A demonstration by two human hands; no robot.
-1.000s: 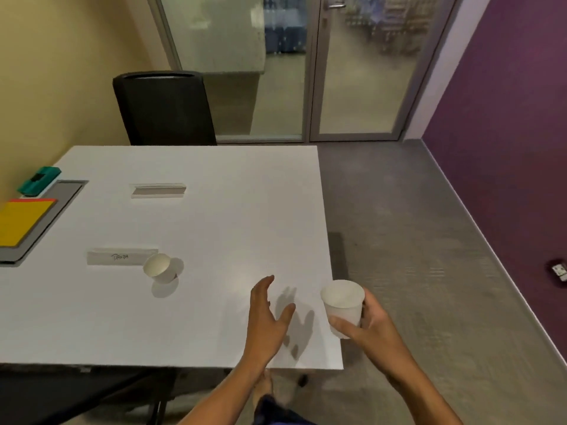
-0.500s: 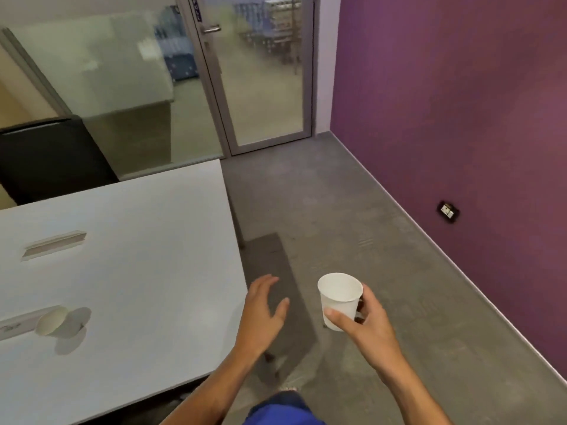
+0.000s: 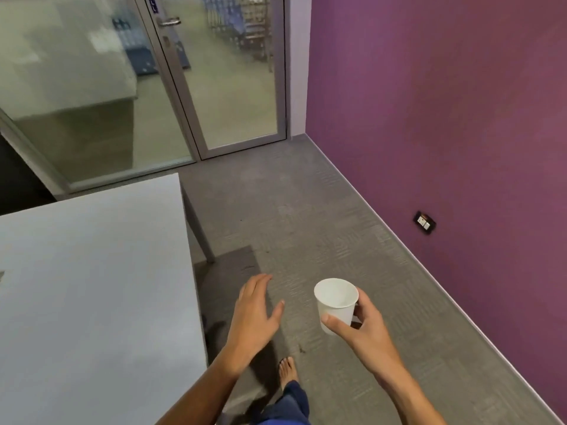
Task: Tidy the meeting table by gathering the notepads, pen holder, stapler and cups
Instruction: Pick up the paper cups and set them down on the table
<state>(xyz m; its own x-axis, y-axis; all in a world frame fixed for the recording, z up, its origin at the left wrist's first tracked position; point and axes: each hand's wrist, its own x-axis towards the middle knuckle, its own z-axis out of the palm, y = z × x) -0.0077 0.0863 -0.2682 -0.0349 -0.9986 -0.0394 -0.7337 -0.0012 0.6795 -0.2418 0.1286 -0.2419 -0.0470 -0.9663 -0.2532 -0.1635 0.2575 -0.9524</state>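
One bare foot (image 3: 287,373) and a blue trouser leg (image 3: 288,403) show nearest, on the grey carpet (image 3: 306,228). Two hands hang above the floor, just off the table's edge: the left hand (image 3: 253,317) is released, fingers spread and holding nothing — the right hand (image 3: 363,328) grasps one white paper cup (image 3: 336,303), upright, thumb across its front. One white table (image 3: 92,296) lies to the left, its one visible leg (image 3: 199,228) beyond. Farther off — one wall socket (image 3: 424,222) on the purple wall (image 3: 445,102), and one glass door (image 3: 227,72).
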